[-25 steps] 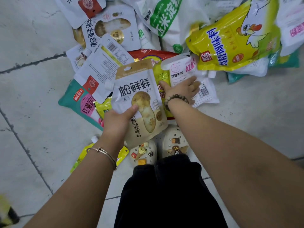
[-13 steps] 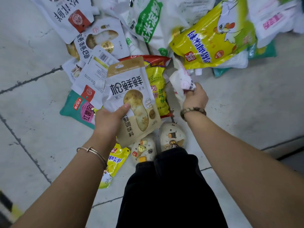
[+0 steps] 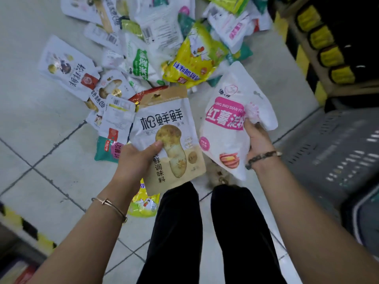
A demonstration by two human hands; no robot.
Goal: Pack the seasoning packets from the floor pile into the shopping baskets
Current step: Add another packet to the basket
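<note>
Gripping the white-and-tan mushroom seasoning pouch (image 3: 170, 140) with the thumb across its face, your left hand (image 3: 137, 158) sits well left of the grey slatted plastic shopping basket (image 3: 328, 152). Your right hand (image 3: 256, 140), fingers curled round the white pink-labelled starch pouch (image 3: 227, 128), is nearer, just left of that basket. The starch pouch's long axis points ahead of you, not basketward. Swing right first, I'd judge.

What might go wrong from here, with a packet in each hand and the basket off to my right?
1. The right grip pinches the pink-label packet only at its crumpled edge; swinging it to the grey basket may shake it loose.
2. A yellow packet lies close underfoot; a step toward the basket might land on it and burst it or make you slip.
</note>
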